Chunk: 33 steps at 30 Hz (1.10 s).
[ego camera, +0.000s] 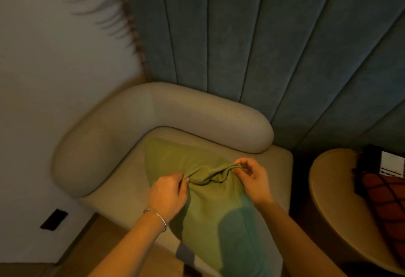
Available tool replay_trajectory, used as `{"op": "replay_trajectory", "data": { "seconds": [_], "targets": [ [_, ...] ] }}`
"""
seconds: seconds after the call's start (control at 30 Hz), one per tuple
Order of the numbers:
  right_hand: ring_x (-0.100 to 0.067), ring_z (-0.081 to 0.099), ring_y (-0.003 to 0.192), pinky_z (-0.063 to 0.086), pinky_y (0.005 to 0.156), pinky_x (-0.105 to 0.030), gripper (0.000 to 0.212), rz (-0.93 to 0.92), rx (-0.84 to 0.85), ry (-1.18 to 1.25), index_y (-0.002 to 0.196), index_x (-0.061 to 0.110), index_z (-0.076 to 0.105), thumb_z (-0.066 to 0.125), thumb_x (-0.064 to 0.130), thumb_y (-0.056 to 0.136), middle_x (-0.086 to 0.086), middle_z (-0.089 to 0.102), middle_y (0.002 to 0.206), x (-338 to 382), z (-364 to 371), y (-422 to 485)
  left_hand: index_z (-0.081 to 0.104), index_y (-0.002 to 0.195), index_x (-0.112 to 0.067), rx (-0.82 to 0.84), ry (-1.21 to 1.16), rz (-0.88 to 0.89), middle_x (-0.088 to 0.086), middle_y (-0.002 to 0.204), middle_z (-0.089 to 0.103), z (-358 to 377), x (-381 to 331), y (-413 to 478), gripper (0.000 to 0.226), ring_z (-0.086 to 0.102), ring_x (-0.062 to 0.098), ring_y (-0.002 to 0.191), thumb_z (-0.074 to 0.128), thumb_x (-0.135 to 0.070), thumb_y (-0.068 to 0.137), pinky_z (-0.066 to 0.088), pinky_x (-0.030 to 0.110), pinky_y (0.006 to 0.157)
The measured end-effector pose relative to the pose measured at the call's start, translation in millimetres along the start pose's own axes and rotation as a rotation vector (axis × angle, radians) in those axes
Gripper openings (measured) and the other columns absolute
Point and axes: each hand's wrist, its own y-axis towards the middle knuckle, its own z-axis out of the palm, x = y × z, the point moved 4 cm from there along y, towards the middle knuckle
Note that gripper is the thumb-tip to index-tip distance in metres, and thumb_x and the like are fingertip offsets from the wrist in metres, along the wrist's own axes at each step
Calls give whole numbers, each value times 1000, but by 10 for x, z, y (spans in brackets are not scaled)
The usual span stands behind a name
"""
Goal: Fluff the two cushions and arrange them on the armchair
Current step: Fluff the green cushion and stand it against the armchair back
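Observation:
A green cushion (210, 208) lies on the seat of a beige armchair (131, 123), one corner pointing toward the curved backrest. My left hand (168, 193) pinches a fold of the cushion's fabric near its middle. My right hand (252, 180) pinches the same raised fold from the other side, so the cloth bunches up between them. A second cushion, red-orange with a dark grid pattern (385, 198), rests on a round table to the right. A grey patch shows at the green cushion's near edge.
A round wooden side table (333, 200) stands right of the chair, with a dark object and a white card (392, 165) on it. Blue padded wall panels (285, 46) rise behind. A pale wall (43, 79) with a dark socket (53, 219) is at left.

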Motion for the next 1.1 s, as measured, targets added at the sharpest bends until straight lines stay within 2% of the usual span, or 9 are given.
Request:
{"op": "replay_trajectory", "data": {
  "seconds": [0.13,0.27,0.47,0.6,0.7,0.83,0.9,1.0,1.1],
  "targets": [
    [8,60,58,47,60,-7,23,84,-90,-7,77,11,61,57,-11,82,1,61,70,-199,255,167,38,61,-20,135,59,48,14,76,66,166,246,206,31,60,34,78,45,-34,87,35,35,56],
    [-16,61,76,48,75,-33,16,188,-163,-175,80,12,66,58,0,85,-5,65,78,-632,301,124,56,78,-12,384,91,124,14,94,67,608,357,227,28,59,31,93,39,-32,89,39,37,70],
    [-30,58,80,47,75,-39,12,324,-228,-232,80,8,62,58,-2,85,-19,63,85,-1383,428,-50,58,105,-14,708,278,157,12,117,61,1174,612,138,38,53,30,111,36,-42,90,42,35,88],
    [-33,59,91,50,83,-47,12,426,-265,-196,100,9,50,52,4,90,-16,60,96,-1564,403,-113,36,129,-19,578,213,280,4,135,34,1217,518,369,82,32,24,125,64,-60,64,31,32,101],
    [-15,61,86,54,65,-20,28,439,-266,-47,101,12,43,62,0,83,-1,56,93,-1524,339,-196,2,143,-28,683,293,402,1,153,11,1307,427,538,123,10,22,140,74,-61,49,11,40,115],
    [-13,54,85,44,75,-21,19,150,-186,-486,86,16,61,73,9,73,5,50,94,-1309,348,-281,13,143,-31,774,347,460,-1,157,11,1486,390,645,113,7,20,143,70,-65,51,4,49,116],
    [-21,55,96,45,84,-31,29,60,-20,-746,101,16,67,71,22,74,-2,56,105,-1282,482,-296,20,141,-31,739,291,415,-2,155,17,1540,365,646,103,11,18,143,66,-67,56,7,47,115],
    [-23,45,121,37,97,-33,56,213,128,-949,131,23,48,59,40,79,0,48,132,-1448,600,-284,33,135,-28,651,240,403,-1,147,33,1596,289,632,82,24,15,137,52,-70,67,13,45,113],
    [-22,46,121,34,98,-31,45,376,92,-938,123,23,48,55,40,82,1,53,129,-1582,671,-238,36,133,-26,672,239,438,-1,144,37,1634,260,606,88,30,19,134,49,-76,63,22,42,111]
  ]
}}
